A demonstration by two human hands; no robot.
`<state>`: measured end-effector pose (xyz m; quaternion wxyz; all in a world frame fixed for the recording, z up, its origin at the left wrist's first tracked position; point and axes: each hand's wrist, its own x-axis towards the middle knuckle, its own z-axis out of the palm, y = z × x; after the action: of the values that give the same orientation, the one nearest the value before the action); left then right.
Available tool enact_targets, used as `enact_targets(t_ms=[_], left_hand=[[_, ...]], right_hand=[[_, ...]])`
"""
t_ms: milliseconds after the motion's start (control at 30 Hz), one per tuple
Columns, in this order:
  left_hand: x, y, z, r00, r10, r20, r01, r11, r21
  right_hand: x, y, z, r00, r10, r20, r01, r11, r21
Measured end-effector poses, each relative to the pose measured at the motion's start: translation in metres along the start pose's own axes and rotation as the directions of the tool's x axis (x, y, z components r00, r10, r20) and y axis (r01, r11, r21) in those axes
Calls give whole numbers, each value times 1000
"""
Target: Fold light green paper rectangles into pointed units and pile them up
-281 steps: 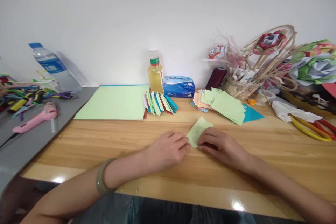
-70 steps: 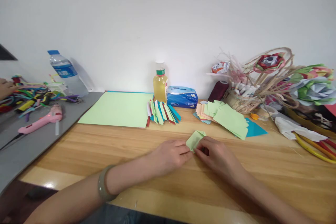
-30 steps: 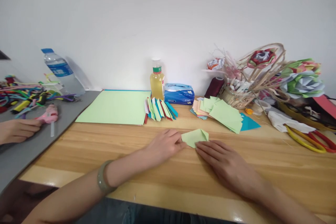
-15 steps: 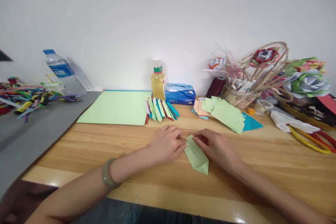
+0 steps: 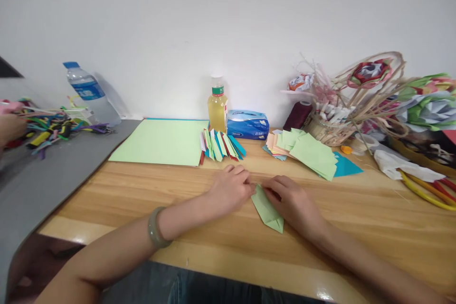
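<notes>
One folded light-green paper slip (image 5: 267, 213) lies aslant on the wooden counter (image 5: 124, 194), just right of centre in the lower half of the frame, its long axis slanting from a tip at upper left to a pointed end at lower right. Two bare hands meet at that upper tip. The left hand (image 5: 231, 190) sits at left, fingers curled and closed on the tip; the right hand (image 5: 295, 203) arches over from the right, thumb and fingers pinched together at the same spot, though exactly how the fingertips meet is too covered to tell. The right hand is nearer the body of the slip, running alongside its upper-right long edge, while the left is close only to the tip. From both sets of fingertips the paper stretches toward the bottom of the frame, its lower end untouched.

A bangle (image 5: 156, 228) rings the left wrist. Beyond the hands, to the upper right, light-green paper squares (image 5: 315, 154) overlap a teal sheet (image 5: 347, 166). Folded paper pieces (image 5: 221, 145) stand in a row near centre, before a bottle of yellow drink (image 5: 216, 111) and a tissue pack (image 5: 247, 125). Paper flowers (image 5: 370, 74) crowd the upper right; at the left edge, another person's hand (image 5: 10, 129) is blurred beside pipe cleaners (image 5: 53, 128).
</notes>
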<state>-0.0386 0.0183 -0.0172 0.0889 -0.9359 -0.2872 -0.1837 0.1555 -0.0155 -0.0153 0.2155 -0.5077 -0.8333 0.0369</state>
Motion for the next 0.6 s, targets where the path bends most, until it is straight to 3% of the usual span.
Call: enact_targets(t_ms=[133,267,600], left_hand=[[0,1,1,1000,9,-18,-8,999,37],[-1,2,2,999,17,-34,-15,998,54],[-2,4,1,998,9,-58,-6,999,44]], right_hand=[[-6,5,5,985,-167,-42,163,983,-87],[-7,6,2,968,-251,-14,246,959,-142],[-6,3,-3,954,-301,-6,297,944,-142]])
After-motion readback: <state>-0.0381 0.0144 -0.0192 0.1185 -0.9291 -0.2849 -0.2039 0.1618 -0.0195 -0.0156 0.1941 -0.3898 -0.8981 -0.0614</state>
